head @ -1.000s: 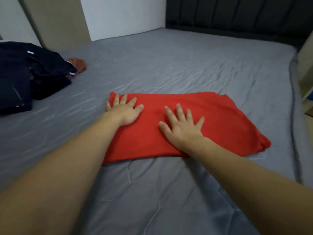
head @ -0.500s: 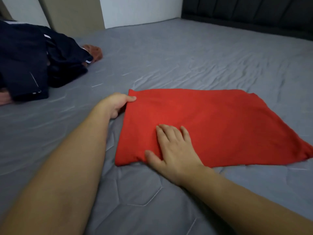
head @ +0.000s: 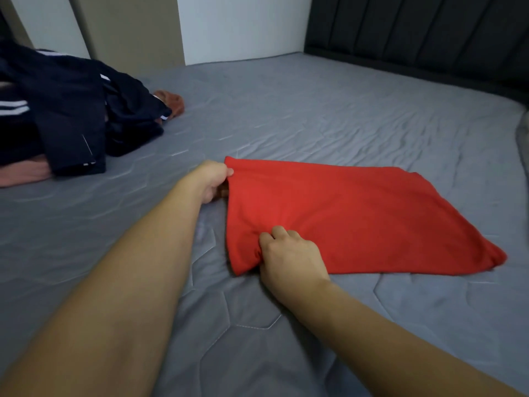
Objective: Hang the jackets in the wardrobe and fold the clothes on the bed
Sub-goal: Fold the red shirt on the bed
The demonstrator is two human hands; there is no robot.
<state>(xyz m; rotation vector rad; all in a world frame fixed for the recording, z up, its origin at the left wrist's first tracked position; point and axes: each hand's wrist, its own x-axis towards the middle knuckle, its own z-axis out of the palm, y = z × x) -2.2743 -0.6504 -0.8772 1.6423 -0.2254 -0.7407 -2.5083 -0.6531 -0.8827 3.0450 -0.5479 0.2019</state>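
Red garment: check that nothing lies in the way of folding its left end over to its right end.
Nothing visible does. The left hand and right hand grip the red garment at its left edge. The dark clothes lie apart on the bed.

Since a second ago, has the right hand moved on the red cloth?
Yes. The right hand slid from the red cloth's middle to its near-left corner and now grips it.

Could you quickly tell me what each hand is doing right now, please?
Left hand: closed, pinching the far left corner of the red garment.
Right hand: closed, gripping the garment's near left corner.
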